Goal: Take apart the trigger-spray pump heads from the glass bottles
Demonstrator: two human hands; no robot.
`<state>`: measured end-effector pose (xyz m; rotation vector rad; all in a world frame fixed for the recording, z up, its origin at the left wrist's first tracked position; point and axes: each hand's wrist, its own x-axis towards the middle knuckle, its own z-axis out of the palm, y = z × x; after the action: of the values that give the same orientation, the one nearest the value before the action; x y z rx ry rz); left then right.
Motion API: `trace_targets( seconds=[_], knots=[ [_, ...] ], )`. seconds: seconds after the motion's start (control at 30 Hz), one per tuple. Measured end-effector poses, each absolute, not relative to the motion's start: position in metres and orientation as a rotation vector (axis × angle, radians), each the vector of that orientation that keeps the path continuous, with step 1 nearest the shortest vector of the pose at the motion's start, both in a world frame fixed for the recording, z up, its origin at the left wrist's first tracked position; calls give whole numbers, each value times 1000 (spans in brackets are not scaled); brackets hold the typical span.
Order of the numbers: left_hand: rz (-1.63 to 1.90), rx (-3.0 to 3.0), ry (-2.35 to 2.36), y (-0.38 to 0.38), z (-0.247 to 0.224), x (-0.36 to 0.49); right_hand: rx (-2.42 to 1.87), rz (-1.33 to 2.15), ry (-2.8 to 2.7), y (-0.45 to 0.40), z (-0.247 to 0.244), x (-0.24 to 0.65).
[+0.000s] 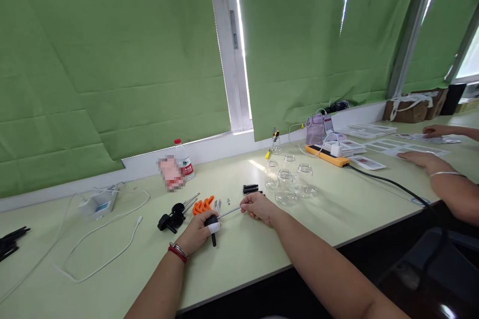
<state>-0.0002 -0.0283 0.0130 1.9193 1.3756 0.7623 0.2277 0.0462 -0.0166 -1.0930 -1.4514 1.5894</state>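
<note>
Low in the middle of the head view, my left hand (201, 232) is closed round the black handle of a metal-shafted part (229, 212). The shaft points right, and its far end is pinched in the fingers of my right hand (258, 207). Similar black parts with metal rods (175, 218) lie left of my left hand. Behind my hands are orange curved pieces (203, 205), short metal pins (217, 206), tiny clear pieces (228, 201) and black ribbed pieces (250, 189). Several glass jars (286, 189) stand to the right.
A water bottle (184, 162) stands by the wall, white cables (108, 259) lie left. At the right are an orange power strip (327, 156) with a black cord, a purple bottle (315, 129), flat packs, and another person's hands (421, 158).
</note>
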Motion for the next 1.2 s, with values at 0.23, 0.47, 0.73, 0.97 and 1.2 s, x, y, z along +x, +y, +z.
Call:
trace_targets(
  seconds=[0.23,0.47,0.73,0.97,1.2],
  knots=[
    [748,1944,1372,-29,14,0,-1117,1548,-1507,48,-22,226],
    [729,1914,1381,-29,15,1,-1144,1480,-1575,47,-22,225],
    [752,1877,1370,-26,9,-2,-1167,1431,-1654,46,-24,226],
    [754,1851,1357,-27,11,-1,-1184,1391,-1670,45,-24,223],
    [778,1839,1373,-26,8,-3,-1181,1419,-1641,47,-25,221]
  ],
)
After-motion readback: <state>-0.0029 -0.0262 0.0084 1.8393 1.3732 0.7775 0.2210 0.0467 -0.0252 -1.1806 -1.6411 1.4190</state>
